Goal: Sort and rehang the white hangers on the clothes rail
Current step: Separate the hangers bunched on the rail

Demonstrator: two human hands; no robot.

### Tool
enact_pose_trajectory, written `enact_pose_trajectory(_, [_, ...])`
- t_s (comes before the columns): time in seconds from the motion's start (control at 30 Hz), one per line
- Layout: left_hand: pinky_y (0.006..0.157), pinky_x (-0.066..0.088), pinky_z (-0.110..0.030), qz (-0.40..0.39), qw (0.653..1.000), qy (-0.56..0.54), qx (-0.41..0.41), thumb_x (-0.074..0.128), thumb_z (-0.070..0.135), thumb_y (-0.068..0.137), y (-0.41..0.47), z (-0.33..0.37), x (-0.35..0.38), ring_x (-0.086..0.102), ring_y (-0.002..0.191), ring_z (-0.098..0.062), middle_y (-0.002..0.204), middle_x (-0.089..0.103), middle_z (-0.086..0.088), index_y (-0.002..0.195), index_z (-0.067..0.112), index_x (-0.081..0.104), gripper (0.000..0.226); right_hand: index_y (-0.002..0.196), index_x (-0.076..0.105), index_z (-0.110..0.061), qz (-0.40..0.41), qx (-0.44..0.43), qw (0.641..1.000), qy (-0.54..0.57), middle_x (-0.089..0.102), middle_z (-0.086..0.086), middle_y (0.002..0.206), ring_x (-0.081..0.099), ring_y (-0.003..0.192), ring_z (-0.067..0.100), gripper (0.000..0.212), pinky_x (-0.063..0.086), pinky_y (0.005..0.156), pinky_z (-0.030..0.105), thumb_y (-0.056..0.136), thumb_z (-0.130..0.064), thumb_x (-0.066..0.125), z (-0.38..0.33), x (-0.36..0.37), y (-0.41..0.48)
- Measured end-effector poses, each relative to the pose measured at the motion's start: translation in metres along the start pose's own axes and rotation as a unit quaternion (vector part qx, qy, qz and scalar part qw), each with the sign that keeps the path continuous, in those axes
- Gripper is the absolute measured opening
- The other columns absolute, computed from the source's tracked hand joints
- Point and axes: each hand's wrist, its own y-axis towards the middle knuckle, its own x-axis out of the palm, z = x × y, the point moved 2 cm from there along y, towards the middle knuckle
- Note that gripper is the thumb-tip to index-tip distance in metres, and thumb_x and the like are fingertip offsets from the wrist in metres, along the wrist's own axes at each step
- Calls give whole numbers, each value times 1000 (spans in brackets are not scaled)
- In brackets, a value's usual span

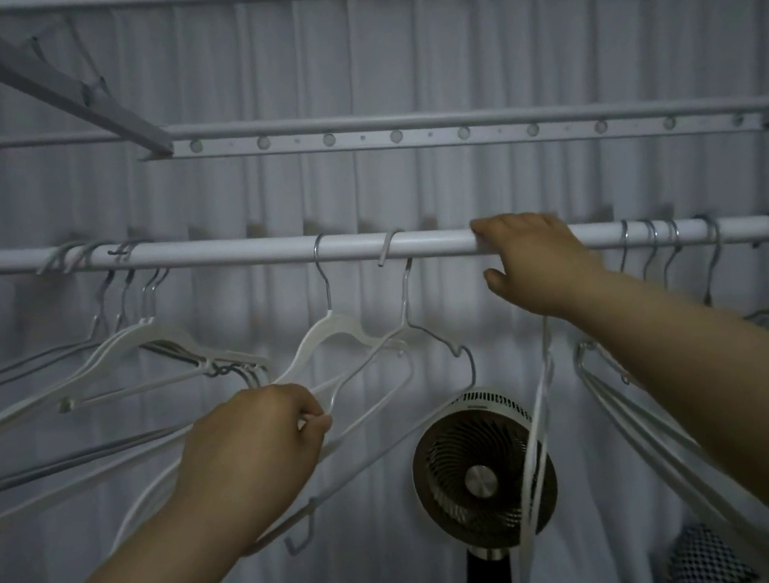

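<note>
left hand (252,455) pinches hanger (404,291) arm | right hand (537,264) clasps rail (225,254), centre frame | lift hook clear, then slide toward left cluster

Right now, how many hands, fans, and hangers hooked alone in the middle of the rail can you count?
Hands: 2 (left hand, right hand on the rail)
Fans: 1 (fan)
Middle hangers: 2 (white plastic hanger, wire hanger)
Total: 5
</note>
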Motion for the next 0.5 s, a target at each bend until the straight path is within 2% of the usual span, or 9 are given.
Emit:
enact_pose_trajectory(0.1, [68,37,-21,-28,999,-13,-5,43,37,91,-2,14,6,62,92,-15,96,68,7,97,30,64,23,138,32,-15,7,-9,1000,5,43,7,140,39,127,27,51,20,109,34,90,-22,48,7,1,-1])
enact_pose_trajectory(0.17, [65,37,-22,-51,999,-16,-2,41,35,92,-2,24,10,57,69,-13,75,62,7,96,27,64,25,138,33,-15,17,-13,1000,12,44,7,138,39,126,27,52,20,107,30,89,-17,49,12,1,-3])
enact_pose_trajectory(0.23, [65,40,-23,-62,998,-24,-4,41,32,93,1,31,12,45,50,-8,64,55,7,94,23,65,25,139,32,-15,25,-17,999,16,44,7,138,39,126,26,53,18,105,27,88,-11,49,19,2,-6])
enact_pose_trajectory(0.37, [72,49,-27,-74,994,-75,-27,42,27,93,10,44,14,44,45,-5,52,49,7,88,16,66,26,140,30,-14,34,-24,999,27,39,6,141,34,129,24,58,16,105,24,86,-2,48,31,5,-13])
enact_pose_trajectory(0.5, [71,52,-28,-106,985,-130,-52,42,27,93,14,58,17,54,39,-10,25,44,5,76,23,60,25,141,29,-14,38,-26,998,41,39,8,142,33,130,24,62,21,105,26,84,5,45,43,6,-18])
